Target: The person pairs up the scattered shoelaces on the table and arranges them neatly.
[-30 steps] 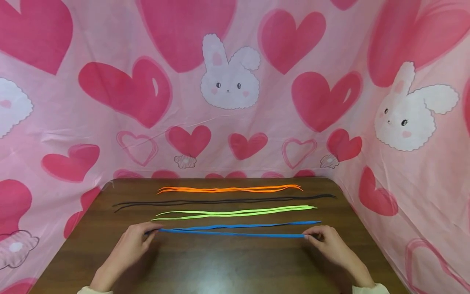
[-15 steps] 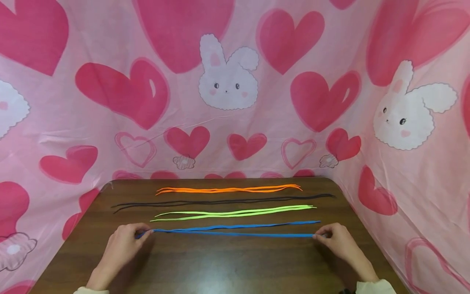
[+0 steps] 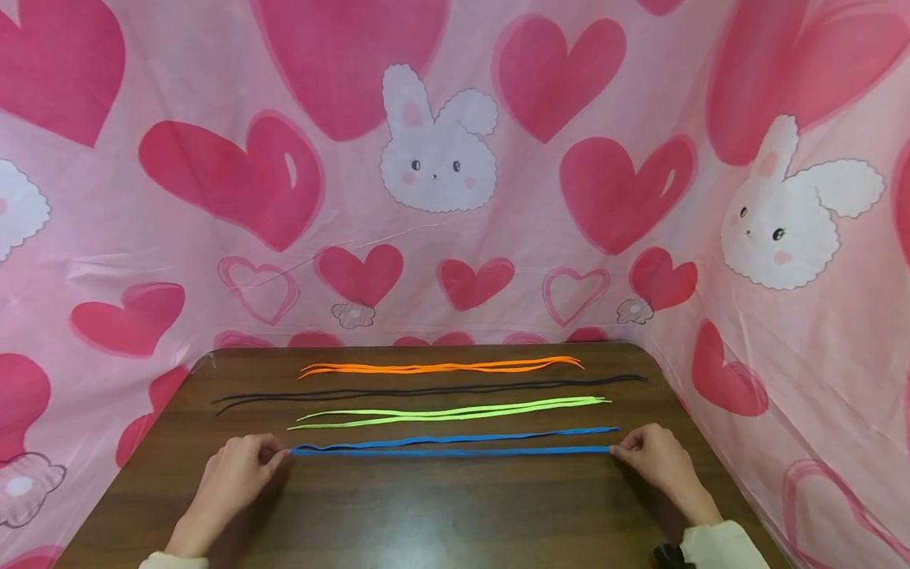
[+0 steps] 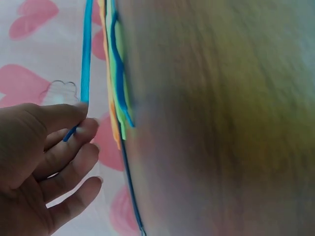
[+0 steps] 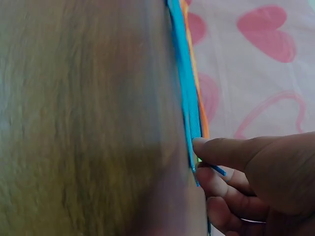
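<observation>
A flat blue shoelace [image 3: 455, 453] stretches straight between my two hands, low over the table. My left hand [image 3: 238, 470] pinches its left end between thumb and fingers; the blue tip [image 4: 70, 133] pokes out past the fingers in the left wrist view. At the other end my right hand [image 3: 657, 466] pinches the lace, and its tip [image 5: 218, 169] sticks out beyond the thumb in the right wrist view. A second blue shoelace [image 3: 490, 437] lies on the table just behind the held one.
Behind the blue laces lie a pair of lime green shoelaces [image 3: 455, 412], a pair of black shoelaces [image 3: 398, 391] and a bundle of orange shoelaces [image 3: 441, 367], all running left to right. The brown wooden table [image 3: 426, 514] ends against a pink heart-and-bunny cloth [image 3: 526, 229].
My hands have moved apart, the left one leftward and the right one rightward, drawing the blue lace straight. The left hand's pinch now sits at the lace's end. The other laces stay put.
</observation>
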`<state>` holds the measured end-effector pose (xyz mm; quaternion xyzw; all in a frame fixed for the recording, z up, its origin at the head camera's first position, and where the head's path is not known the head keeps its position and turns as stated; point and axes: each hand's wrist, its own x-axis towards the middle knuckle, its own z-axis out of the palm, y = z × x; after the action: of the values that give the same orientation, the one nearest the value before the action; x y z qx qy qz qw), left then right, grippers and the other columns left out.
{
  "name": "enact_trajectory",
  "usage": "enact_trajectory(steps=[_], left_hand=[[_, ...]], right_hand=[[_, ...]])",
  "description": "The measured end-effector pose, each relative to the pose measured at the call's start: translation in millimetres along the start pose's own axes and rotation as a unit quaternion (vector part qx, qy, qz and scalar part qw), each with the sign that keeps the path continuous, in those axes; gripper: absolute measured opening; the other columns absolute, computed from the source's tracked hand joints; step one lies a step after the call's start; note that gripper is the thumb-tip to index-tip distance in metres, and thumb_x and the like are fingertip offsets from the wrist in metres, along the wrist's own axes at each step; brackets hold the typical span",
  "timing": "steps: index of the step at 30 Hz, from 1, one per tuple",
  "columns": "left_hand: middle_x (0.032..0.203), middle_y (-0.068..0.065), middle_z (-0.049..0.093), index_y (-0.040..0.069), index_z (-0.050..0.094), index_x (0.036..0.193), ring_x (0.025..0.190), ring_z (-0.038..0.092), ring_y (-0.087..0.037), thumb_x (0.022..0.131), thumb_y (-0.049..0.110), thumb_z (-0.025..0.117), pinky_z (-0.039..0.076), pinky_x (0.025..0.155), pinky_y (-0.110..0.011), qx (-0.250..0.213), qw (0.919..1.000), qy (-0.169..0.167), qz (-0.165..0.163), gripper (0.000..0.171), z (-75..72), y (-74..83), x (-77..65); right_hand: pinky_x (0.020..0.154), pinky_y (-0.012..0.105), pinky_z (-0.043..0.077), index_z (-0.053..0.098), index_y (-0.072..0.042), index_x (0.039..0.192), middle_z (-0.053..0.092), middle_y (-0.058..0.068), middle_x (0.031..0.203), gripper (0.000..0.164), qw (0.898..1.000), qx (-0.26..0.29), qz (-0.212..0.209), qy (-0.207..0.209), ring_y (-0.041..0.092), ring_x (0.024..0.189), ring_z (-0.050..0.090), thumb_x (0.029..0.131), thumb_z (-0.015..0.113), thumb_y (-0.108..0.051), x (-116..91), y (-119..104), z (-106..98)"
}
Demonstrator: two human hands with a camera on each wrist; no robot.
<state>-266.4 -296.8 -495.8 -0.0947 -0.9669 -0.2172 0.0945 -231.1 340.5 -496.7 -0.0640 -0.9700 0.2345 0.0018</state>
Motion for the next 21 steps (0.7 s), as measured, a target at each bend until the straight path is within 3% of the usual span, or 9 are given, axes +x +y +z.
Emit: enact_trajectory(steps=[4,11,21], left_hand=[[0.068,0.006,0.066,0.015,0.072,0.077,0.062,0.058,-0.013,0.082,0.012,0.082,0.045,0.054,-0.037,0.001,0.9999,-0.009,-0.004,0.011,3.5,-4.5,0.3],[0.076,-0.002,0.069,0.009,0.072,0.083,0.067,0.061,-0.019,0.084,0.003,0.075,0.047,0.055,-0.045,0.021,0.9993,-0.030,0.001,0.006,10.0,-11.7,4.4],[0.066,0.006,0.058,0.015,0.066,0.076,0.062,0.052,-0.014,0.086,0.013,0.078,0.041,0.053,-0.037,0.020,0.9980,-0.055,-0.023,0.016,16.3,-18.0,7.7]], right_hand=[[0.056,0.037,0.047,0.075,-0.016,0.073,0.069,-0.005,0.071,0.020,1.000,-0.013,0.007,0.004,0.014,0.066,0.057,0.084,0.083,-0.031,4,1,1],[0.057,0.036,0.045,0.074,-0.015,0.074,0.067,-0.004,0.071,0.009,1.000,-0.023,0.002,0.004,0.014,0.067,0.056,0.083,0.075,-0.015,10,-2,2],[0.058,0.035,0.044,0.072,-0.012,0.079,0.064,-0.003,0.072,0.014,1.000,-0.020,0.017,0.004,0.017,0.068,0.055,0.088,0.077,-0.020,15,6,2]])
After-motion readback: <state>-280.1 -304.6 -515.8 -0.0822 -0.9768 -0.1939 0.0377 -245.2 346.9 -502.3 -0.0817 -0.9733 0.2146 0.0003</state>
